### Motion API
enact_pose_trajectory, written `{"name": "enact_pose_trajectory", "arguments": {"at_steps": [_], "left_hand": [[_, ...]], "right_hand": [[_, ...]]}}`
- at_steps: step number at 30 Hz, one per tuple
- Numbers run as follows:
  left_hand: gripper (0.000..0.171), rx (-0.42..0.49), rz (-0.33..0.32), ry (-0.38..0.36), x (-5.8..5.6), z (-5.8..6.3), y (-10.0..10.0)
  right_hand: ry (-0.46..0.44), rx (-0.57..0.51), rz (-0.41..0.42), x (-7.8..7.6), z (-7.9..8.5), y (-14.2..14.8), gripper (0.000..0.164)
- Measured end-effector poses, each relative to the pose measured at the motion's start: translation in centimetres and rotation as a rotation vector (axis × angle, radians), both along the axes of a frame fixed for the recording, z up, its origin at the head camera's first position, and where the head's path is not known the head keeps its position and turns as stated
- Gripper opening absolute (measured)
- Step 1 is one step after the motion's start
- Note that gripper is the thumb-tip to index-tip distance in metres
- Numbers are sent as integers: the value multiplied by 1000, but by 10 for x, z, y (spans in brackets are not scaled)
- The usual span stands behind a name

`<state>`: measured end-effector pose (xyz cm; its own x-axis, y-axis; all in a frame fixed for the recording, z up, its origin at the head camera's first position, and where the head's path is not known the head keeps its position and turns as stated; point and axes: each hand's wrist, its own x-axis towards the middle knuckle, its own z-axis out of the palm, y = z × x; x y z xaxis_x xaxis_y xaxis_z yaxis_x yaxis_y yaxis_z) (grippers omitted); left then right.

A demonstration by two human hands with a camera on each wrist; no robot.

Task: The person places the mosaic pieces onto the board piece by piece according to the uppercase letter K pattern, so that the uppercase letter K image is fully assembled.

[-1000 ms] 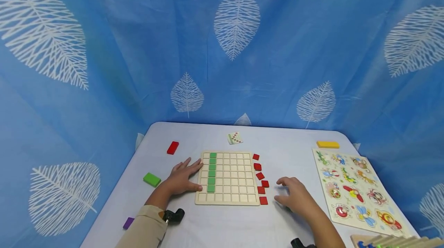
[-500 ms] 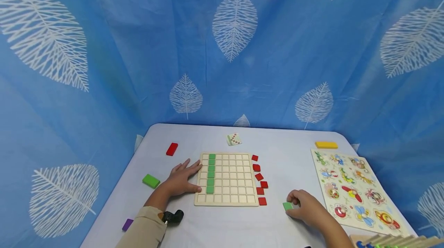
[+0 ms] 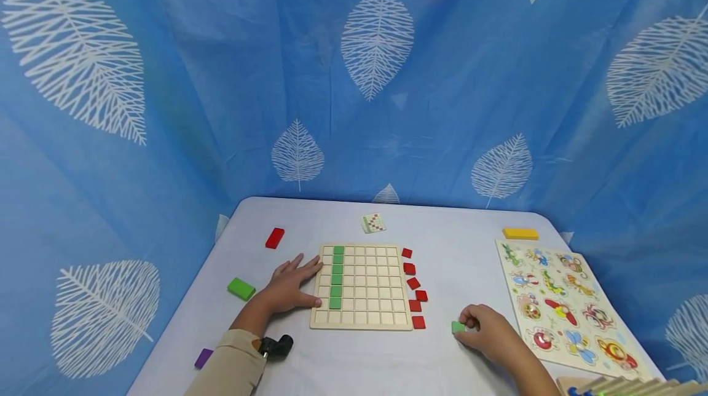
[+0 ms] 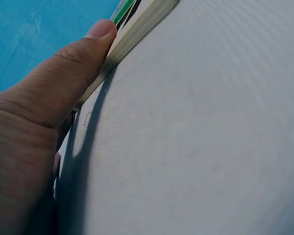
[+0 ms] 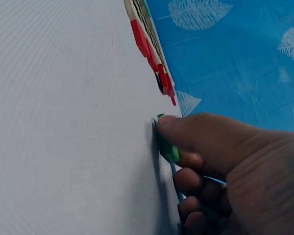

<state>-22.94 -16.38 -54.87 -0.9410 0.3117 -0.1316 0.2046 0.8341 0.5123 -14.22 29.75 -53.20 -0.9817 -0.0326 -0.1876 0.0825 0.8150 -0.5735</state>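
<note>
A square wooden grid board [image 3: 365, 320] lies on the table, with several green tiles [image 3: 337, 280] in its second column from the left. My left hand [image 3: 290, 288] rests against the board's left edge, fingers spread and straight. In the left wrist view its thumb [image 4: 71, 73] lies on the board's rim. To the right of the board, my right hand [image 3: 487, 331] pinches a green tile [image 3: 457, 327] close to the tabletop. The right wrist view shows that tile [image 5: 169, 149] between thumb and curled fingers. Several red tiles [image 3: 418, 322] lie scattered along the board's right side.
A small pattern card [image 3: 373, 222] lies behind the board. Red [image 3: 275, 238], green [image 3: 241, 288] and purple [image 3: 203, 358] blocks are at the left. On the right are a yellow block [image 3: 520, 233], an insect picture puzzle [image 3: 558, 297] and a partly seen wooden toy [image 3: 625, 385].
My right hand has moved right and slightly toward me, away from the red tiles, and a green tile now shows in its fingers. My left hand has stayed at the board's edge.
</note>
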Motion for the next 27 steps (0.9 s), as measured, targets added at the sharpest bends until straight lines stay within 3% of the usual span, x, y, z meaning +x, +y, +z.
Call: {"name": "enact_pose_trajectory", "arguments": {"at_steps": [7,12,16,21,27], "left_hand": [[101,-6,5,-6,1,0,-1],[101,-12,6,-4,-1,0,-1],[101,-14,8,-9,-2,0,-2],[102,-8,1,-10,-2,-2,-2],[101,-3,-4,-3,-2,-1,-2]], "right_hand": [[46,-83,-55,-4,-1,-8,28],[115,-168,-44,-14,1,-43,24],[151,-229,75,-23,4,-87,22],[171,-221,261,-31,5,-146,21],[120,-172,368,-31,3,-202,20]]}}
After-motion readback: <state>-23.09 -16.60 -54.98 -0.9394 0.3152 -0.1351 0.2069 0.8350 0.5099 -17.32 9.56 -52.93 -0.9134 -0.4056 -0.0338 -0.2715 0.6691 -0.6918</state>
